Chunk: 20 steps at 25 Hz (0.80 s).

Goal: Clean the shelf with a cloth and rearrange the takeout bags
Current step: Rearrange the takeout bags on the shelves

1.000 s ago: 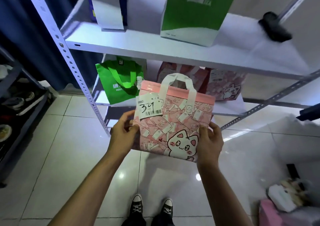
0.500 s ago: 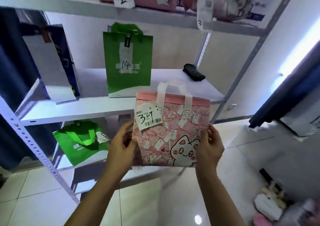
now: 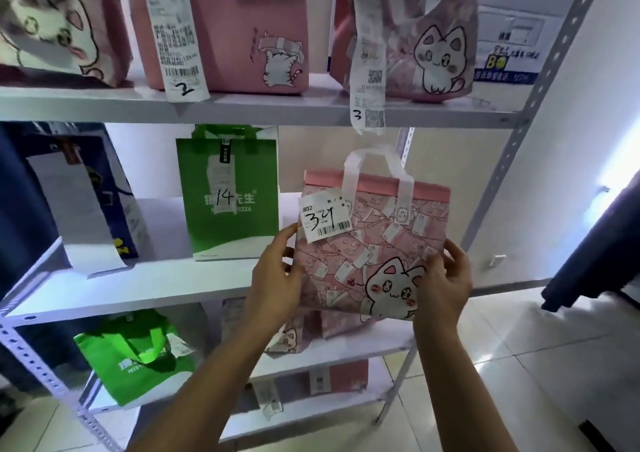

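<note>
At the middle shelf (image 3: pixel 145 288), toward three o'clock of the green bag (image 3: pixel 231 205) marked 14, the pink cat bag (image 3: pixel 377 243) tagged 34 hangs upright, gripped low on both sides by the left hand (image 3: pixel 277 285) and the right hand (image 3: pixel 445 283). Its base seems level with the shelf's front edge; set down there, it could tip forward at six o'clock. The loose tag could snag a thumb.
</note>
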Available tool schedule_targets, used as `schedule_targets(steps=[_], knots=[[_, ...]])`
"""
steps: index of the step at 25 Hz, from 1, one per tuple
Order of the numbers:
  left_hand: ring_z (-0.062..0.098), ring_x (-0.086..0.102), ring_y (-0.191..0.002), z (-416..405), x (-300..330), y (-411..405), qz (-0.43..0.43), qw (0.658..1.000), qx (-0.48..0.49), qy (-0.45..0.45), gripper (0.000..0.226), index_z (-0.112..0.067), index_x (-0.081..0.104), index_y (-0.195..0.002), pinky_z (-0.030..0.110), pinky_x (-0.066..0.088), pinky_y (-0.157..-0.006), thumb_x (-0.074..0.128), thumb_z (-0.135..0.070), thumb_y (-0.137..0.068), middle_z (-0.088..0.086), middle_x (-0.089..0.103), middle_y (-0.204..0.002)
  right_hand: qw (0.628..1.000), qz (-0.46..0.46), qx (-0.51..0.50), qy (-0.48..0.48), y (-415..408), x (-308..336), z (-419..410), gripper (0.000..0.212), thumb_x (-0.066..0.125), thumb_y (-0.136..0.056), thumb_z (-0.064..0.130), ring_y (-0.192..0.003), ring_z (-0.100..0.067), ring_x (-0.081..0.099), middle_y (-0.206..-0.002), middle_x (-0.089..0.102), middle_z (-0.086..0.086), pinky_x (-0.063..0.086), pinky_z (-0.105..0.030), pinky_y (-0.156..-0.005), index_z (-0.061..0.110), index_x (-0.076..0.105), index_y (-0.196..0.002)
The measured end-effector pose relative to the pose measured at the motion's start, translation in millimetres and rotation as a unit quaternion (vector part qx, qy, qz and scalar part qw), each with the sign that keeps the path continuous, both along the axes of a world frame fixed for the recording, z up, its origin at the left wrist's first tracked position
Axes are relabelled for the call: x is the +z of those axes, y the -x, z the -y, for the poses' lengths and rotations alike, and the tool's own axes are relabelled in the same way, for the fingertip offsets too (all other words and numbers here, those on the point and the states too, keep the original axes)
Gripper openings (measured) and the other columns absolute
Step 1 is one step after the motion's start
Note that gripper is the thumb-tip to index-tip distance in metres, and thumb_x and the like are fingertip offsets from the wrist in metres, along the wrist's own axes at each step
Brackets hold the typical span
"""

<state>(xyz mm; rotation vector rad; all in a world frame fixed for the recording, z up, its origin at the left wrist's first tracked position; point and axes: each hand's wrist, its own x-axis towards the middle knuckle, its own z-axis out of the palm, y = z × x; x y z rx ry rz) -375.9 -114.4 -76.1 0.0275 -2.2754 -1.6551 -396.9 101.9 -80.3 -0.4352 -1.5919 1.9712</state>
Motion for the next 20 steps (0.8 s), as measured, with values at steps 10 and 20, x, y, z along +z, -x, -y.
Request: schedule_targets(steps=[10, 20], knots=[[0.002, 0.062, -0.092, -61, -33, 94, 0.043, 0.994, 0.1, 0.011, 0.063, -0.037, 0.036, -0.149, 0.013, 0.053, -0.063, 0.057, -0.008, -0.098, -0.001, 0.058, -0.121, 0.978, 0.072, 0.173, -0.093, 134, -28, -45, 0.027, 0.039, -0.1, 0.064, -0.115, -0.027, 0.065, -0.124, 0.063, 0.002, 0.057, -0.055, -0.091, 0.072, 0.043, -0.125], [-0.006, 0.054, -0.108, -92, -45, 161, 0.105, 0.989, 0.095, 0.031, 0.082, -0.034, 0.016, -0.157, 0.004, 0.047, -0.083, 0.061, -0.006, -0.094, -0.014, 0.045, -0.135, 0.978, 0.025, 0.204, -0.016, 208, -57, -60, 0.054, 0.049, -0.1, 0.002, -0.13, -0.019, 0.055, -0.142, 0.056, -0.005, 0.047, -0.047, -0.11, 0.023, 0.041, -0.149]])
